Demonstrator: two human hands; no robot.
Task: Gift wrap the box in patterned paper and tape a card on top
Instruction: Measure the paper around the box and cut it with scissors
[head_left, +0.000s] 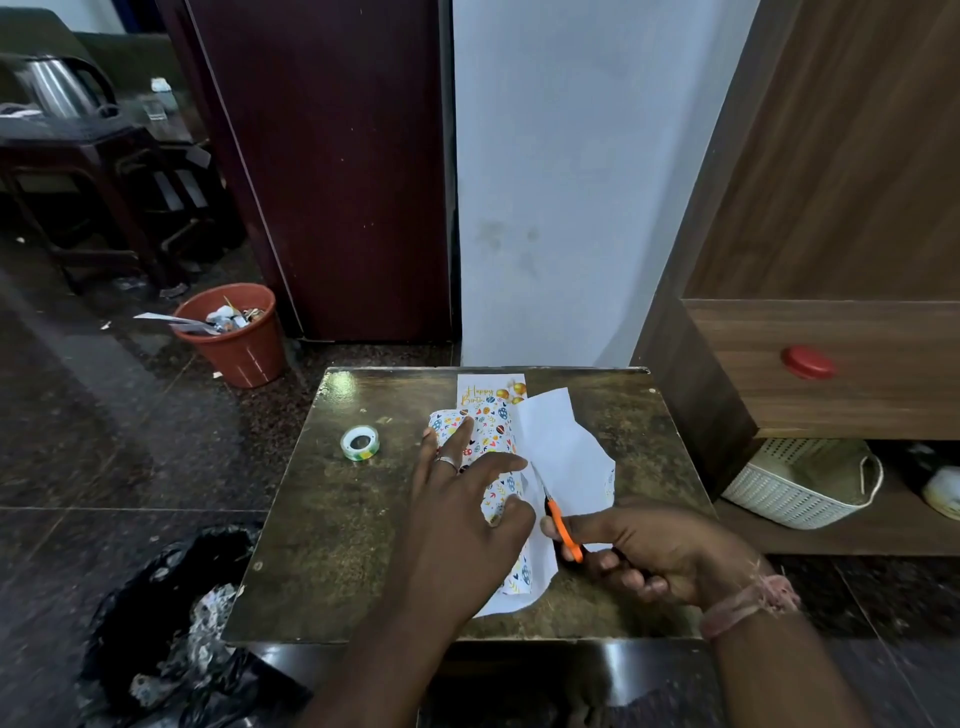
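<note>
Head view. The box (470, 434), already rolled in patterned paper (493, 423), lies near the middle of the desk (322, 519), its far end resting on the birthday card (491, 389) at the desk's back edge. The left hand (467, 499) lies on the parcel with fingers stretched almost flat, the forefinger pointing along it and the thumb pressing the paper near the cut line; it grips nothing. The right hand (649, 551) is curled round the orange-handled scissors (558, 519), whose blades enter the paper just beside the left thumb. A wide white flap of surplus paper (566, 447), underside up, stands out to the right of the blades.

Progress, as judged from this view: the sheet is round the box and trimming of the surplus is under way. No tape shows on the parcel, so sealing the seam, folding the ends and taping the card on top appear to remain. The tape roll (360, 442) sits alone on the desk, well left of the parcel.

Containers. An orange bin (234, 353) on the floor beyond the desk holds crumpled paper scraps and a long strip overhanging its rim. A black bag (156, 623) at the near left corner holds crumpled patterned scraps. A white woven basket (800, 493) on the low shelf at right; its contents cannot be made out.
</note>
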